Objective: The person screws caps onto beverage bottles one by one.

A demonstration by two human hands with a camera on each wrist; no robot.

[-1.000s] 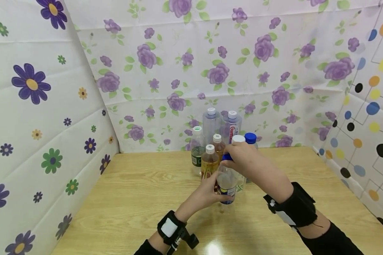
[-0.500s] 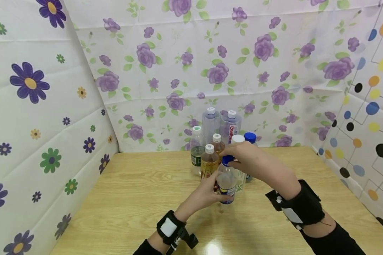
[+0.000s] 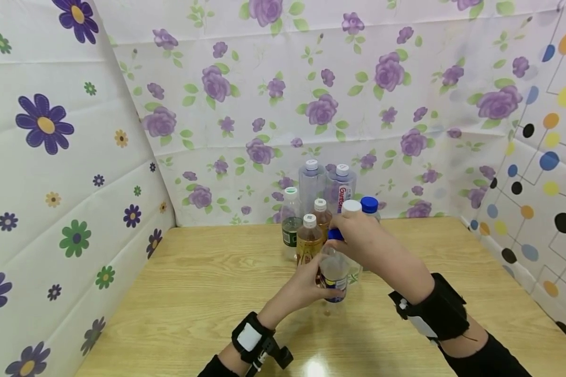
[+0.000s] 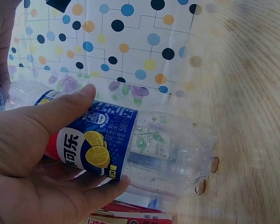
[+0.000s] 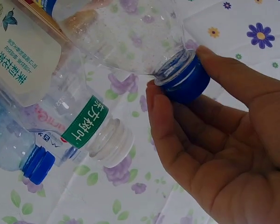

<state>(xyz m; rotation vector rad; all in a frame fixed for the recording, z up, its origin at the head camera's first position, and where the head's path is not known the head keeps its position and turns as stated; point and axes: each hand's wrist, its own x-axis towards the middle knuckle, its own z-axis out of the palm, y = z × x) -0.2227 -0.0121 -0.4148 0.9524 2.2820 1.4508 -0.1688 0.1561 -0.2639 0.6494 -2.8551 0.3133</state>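
A clear plastic bottle (image 3: pixel 334 266) with a blue lemon-cola label (image 4: pixel 109 140) stands upright at the front of a bottle group. My left hand (image 3: pixel 308 278) grips it round the label, thumb on one side and fingers on the other. My right hand (image 3: pixel 365 238) reaches over the top and pinches the blue cap (image 5: pixel 189 84) between thumb and fingers. In the right wrist view the cap sits at the bottle's neck; how tight it is I cannot tell. The bottle's clear base (image 4: pixel 177 154) shows no drink inside.
Close behind stand tea bottles with white caps (image 3: pixel 309 220), a green-labelled bottle (image 3: pixel 290 225), two tall clear bottles (image 3: pixel 312 180), a white-capped bottle (image 5: pixel 112 142) and another blue-capped one (image 3: pixel 370 204). Flowered cloth (image 3: pixel 264 104) hangs behind the wooden table (image 3: pixel 207 293).
Half a second ago my right hand was turned further right with the cap more exposed; now it has swung back left over the cap. My left hand and the bottle stay put.
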